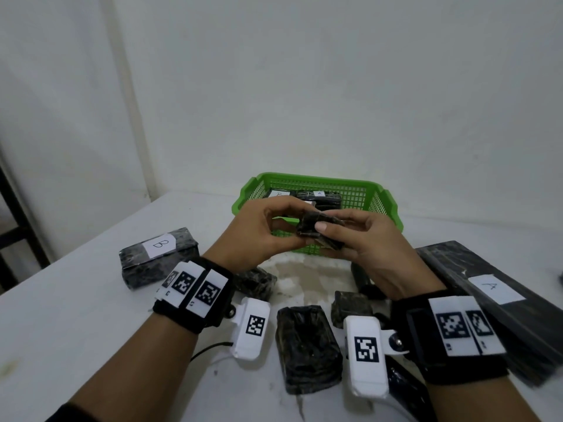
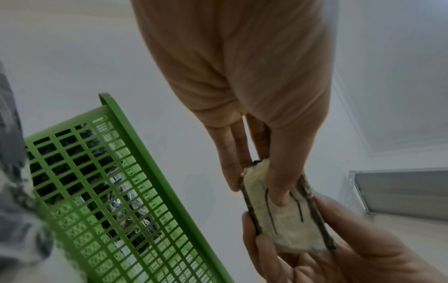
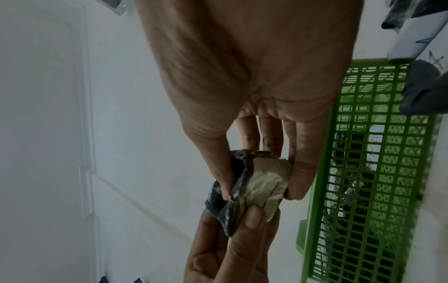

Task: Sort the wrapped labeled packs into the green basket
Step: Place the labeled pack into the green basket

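White table [image 1: 76, 300], big. Green plastic lattice basket [image 1: 377, 205] at far side, directly beyond my hands; labelled packs already inside. More black-wrapped packs lie on table near my wrists, one marked B [image 1: 158, 257] at left, long one marked A [image 1: 493, 300] at right.

Small black-wrapped pack [image 1: 320, 234] in air between hands, above near rim of basket, long axis roughly left-right. My left hand [image 1: 259, 236] pinches left end, my right hand [image 1: 374, 245] grips right end. White label [image 2: 278, 216] faces away from me. Both hands equally near; I judge short forward move needed.

table [image 1: 76, 315]: white top, stained patch seen at centre
wall [image 1: 304, 86]: plain white, seen behind table
cable [image 1: 210, 350]: black, laid on table
dark frame [image 1: 18, 239]: seen at left edge
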`<state>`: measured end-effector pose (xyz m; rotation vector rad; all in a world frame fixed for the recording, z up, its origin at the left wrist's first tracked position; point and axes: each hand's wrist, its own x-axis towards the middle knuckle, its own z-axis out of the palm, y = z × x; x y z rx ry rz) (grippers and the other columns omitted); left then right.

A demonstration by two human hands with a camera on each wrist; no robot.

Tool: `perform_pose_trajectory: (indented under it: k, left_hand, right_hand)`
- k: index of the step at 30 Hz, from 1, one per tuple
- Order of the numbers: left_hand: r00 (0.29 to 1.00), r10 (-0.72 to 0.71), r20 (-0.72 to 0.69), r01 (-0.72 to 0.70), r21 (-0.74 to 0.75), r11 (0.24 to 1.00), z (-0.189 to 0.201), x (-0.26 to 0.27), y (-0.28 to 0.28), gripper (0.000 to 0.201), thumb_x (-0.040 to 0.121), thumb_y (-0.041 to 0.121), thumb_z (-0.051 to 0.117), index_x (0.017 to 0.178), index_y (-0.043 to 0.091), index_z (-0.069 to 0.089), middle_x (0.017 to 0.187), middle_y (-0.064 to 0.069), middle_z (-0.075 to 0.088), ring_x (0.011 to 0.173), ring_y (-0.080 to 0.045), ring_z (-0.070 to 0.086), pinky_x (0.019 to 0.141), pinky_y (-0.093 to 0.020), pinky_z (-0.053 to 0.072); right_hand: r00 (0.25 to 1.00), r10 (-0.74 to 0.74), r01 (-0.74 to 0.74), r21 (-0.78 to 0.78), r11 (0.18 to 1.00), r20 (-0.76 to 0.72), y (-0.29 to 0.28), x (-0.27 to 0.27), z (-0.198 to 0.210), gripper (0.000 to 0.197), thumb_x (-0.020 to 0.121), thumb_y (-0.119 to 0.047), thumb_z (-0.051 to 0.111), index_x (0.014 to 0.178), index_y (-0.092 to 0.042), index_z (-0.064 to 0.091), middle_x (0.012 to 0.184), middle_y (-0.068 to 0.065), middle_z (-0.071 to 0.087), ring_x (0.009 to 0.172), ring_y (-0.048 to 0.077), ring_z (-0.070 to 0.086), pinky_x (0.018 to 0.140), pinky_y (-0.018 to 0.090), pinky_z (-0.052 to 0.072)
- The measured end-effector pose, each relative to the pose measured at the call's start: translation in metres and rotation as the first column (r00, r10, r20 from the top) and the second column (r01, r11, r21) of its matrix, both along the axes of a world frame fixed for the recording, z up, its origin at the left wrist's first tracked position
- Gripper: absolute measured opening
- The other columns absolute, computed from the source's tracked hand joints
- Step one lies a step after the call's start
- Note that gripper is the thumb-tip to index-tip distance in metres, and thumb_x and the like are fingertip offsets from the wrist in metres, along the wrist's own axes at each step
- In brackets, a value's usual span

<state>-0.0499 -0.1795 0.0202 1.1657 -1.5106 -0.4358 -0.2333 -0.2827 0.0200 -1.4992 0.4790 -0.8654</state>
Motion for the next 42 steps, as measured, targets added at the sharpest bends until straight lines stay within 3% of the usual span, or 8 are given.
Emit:
perform_pose_trajectory:
  k: [4, 8, 12, 16, 21, 30, 38, 42]
  left_hand:
    - [1.000, 0.008, 0.027, -0.007, -0.041, 0.999, -0.001, 0.003, 0.001, 0.037, 0.081, -0.006, 0.081, 0.115, 0.006, 0.073, 0.115, -0.007, 0.072, 0.109, -0.024, 0.072, 0.094, -0.041, 0.060]
    - [0.999, 0.001, 0.051, 0.003, -0.073, 0.997, -0.001, 0.007, 0.001, 0.043, 0.079, -0.012, 0.079, 0.117, 0.007, 0.071, 0.121, -0.005, 0.071, 0.118, -0.026, 0.068, 0.099, -0.043, 0.057]
    - [0.999, -0.018, 0.033, 0.018, 0.006, 1.000, 0.001, 0.000, 0.004, 0.070, 0.074, 0.005, 0.089, 0.137, 0.015, 0.060, 0.134, 0.004, 0.066, 0.126, -0.013, 0.064, 0.104, -0.034, 0.054]
    - [1.000, 0.028, 0.011, -0.028, -0.014, 1.000, -0.001, -0.002, 0.003, 0.054, 0.077, 0.005, 0.087, 0.127, 0.011, 0.068, 0.122, -0.001, 0.071, 0.112, -0.015, 0.072, 0.098, -0.037, 0.058]
    - [0.996, 0.020, 0.086, -0.017, -0.035, 0.999, -0.003, -0.006, 0.001, 0.053, 0.074, 0.000, 0.089, 0.123, 0.008, 0.070, 0.119, -0.001, 0.073, 0.114, -0.015, 0.071, 0.100, -0.035, 0.057]
    - [0.992, 0.064, 0.113, -0.057, -0.068, 0.996, 0.001, 0.002, 0.005, 0.050, 0.074, -0.004, 0.087, 0.119, 0.012, 0.072, 0.119, -0.001, 0.073, 0.115, -0.014, 0.070, 0.099, -0.034, 0.057]
    - [0.985, 0.036, 0.171, -0.017, -0.110, 0.994, -0.002, -0.007, 0.003, 0.049, 0.073, -0.002, 0.088, 0.118, 0.005, 0.071, 0.116, -0.003, 0.073, 0.115, -0.015, 0.069, 0.100, -0.030, 0.056]
    - [0.988, 0.045, 0.148, -0.030, -0.100, 0.995, -0.001, -0.001, 0.004, 0.049, 0.074, -0.004, 0.087, 0.119, 0.009, 0.071, 0.118, -0.003, 0.072, 0.117, -0.018, 0.068, 0.102, -0.035, 0.056]
  right_hand:
    - [1.000, 0.014, -0.014, 0.016, 1.000, 0.001, 0.001, 0.001, -0.001, 0.051, 0.063, -0.023, 0.087, 0.110, -0.008, 0.076, 0.106, 0.014, 0.080, 0.101, 0.029, 0.078, 0.087, 0.045, 0.064]
    - [0.995, 0.091, -0.093, 0.104, 0.990, 0.027, 0.002, -0.001, 0.002, 0.049, 0.074, -0.031, 0.080, 0.112, 0.000, 0.076, 0.110, 0.019, 0.078, 0.094, 0.031, 0.077, 0.087, 0.042, 0.064]
    - [0.995, 0.042, -0.048, 0.064, 0.997, 0.090, 0.000, 0.000, -0.002, 0.049, 0.066, -0.020, 0.083, 0.112, -0.006, 0.076, 0.108, 0.014, 0.080, 0.103, 0.028, 0.077, 0.084, 0.032, 0.063]
    - [0.994, -0.009, 0.009, -0.001, 1.000, 0.107, -0.001, 0.004, -0.007, 0.058, 0.053, -0.029, 0.092, 0.108, -0.015, 0.078, 0.111, 0.012, 0.080, 0.110, 0.029, 0.075, 0.097, 0.045, 0.058]
    - [0.996, -0.046, 0.044, 0.034, 0.998, 0.075, 0.005, 0.008, -0.011, 0.036, 0.076, -0.008, 0.086, 0.110, -0.009, 0.076, 0.103, 0.017, 0.080, 0.102, 0.034, 0.077, 0.096, 0.054, 0.059]
    - [0.998, -0.053, 0.050, 0.086, 0.995, 0.028, 0.000, 0.002, -0.008, 0.021, 0.087, 0.000, 0.077, 0.106, -0.006, 0.072, 0.099, 0.020, 0.080, 0.097, 0.035, 0.078, 0.081, 0.041, 0.066]
    - [0.998, -0.027, 0.023, 0.061, 0.998, 0.060, 0.006, 0.005, -0.011, 0.039, 0.074, -0.009, 0.084, 0.111, -0.005, 0.074, 0.106, 0.017, 0.080, 0.103, 0.035, 0.077, 0.097, 0.057, 0.059]
    - [0.999, 0.004, -0.008, 0.071, 0.997, 0.045, 0.003, 0.003, -0.011, 0.048, 0.072, -0.013, 0.083, 0.118, -0.007, 0.071, 0.109, 0.014, 0.080, 0.106, 0.033, 0.076, 0.093, 0.051, 0.061]
